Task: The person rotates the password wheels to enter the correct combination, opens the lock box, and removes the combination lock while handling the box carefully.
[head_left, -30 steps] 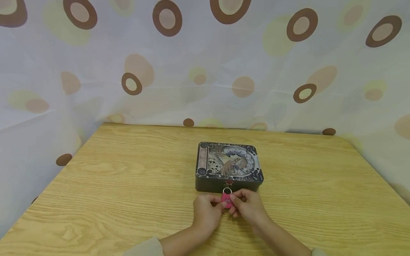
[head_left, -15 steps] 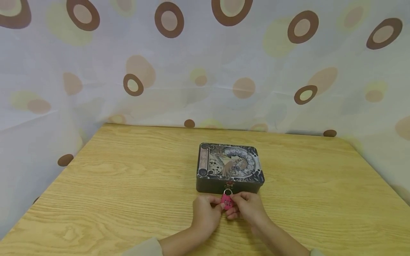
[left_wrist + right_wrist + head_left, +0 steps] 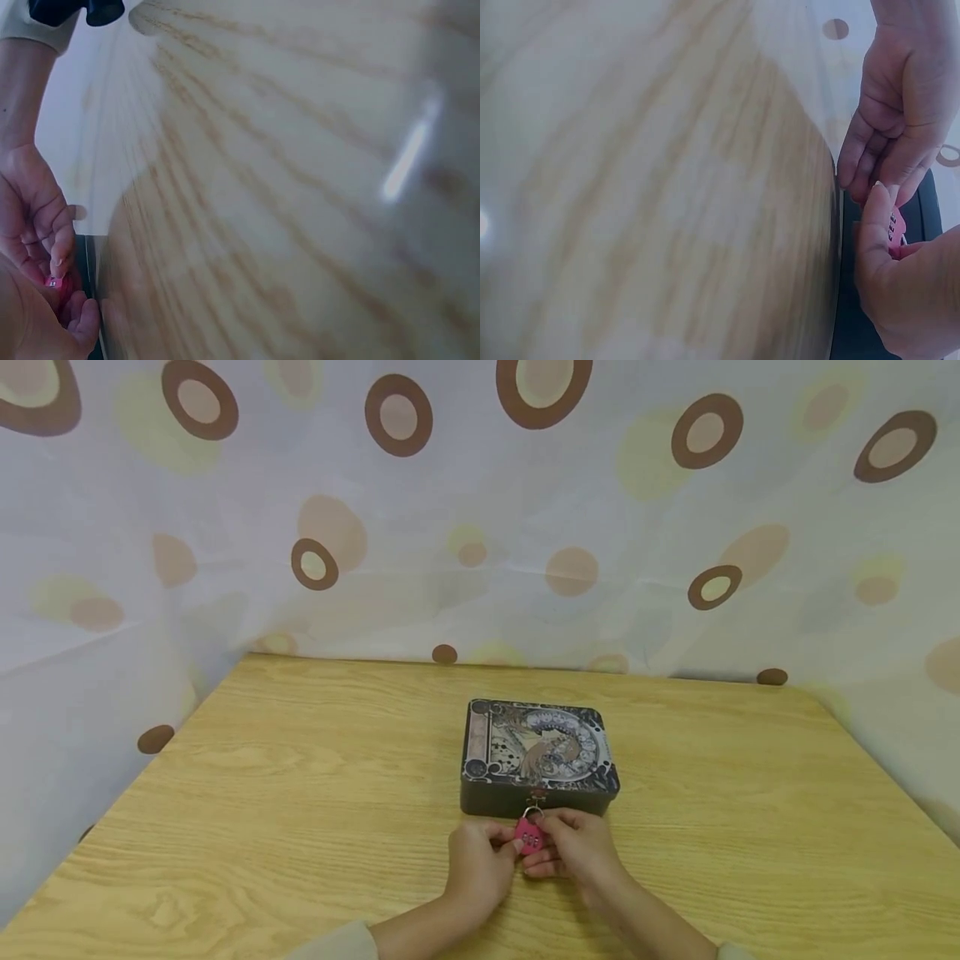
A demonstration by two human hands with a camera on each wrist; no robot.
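A pink combination padlock [image 3: 529, 835] with three number dials and a silver shackle sits at the front of a dark tin box [image 3: 540, 743] with an ornate picture lid. Its shackle is at the box's small front clasp [image 3: 537, 796]; whether it passes through cannot be made out. My left hand [image 3: 477, 864] pinches the padlock's left side between thumb and finger. On the other side, my right hand [image 3: 585, 845] grips its upper right edge near the shackle, with lower fingers curled beneath. In the right wrist view, the padlock [image 3: 897, 227] shows partly between both hands. The lid is down.
The box and hands are on a wood-grain table [image 3: 315, 777]. Behind and beside it hangs a pale curtain [image 3: 420, 527] with brown, peach and yellow spots. The table's back edge lies beyond the box.
The padlock has tilted a little, its lower end swinging left. The right hand's lower fingers have shifted left beneath it. The head view has moved slightly.
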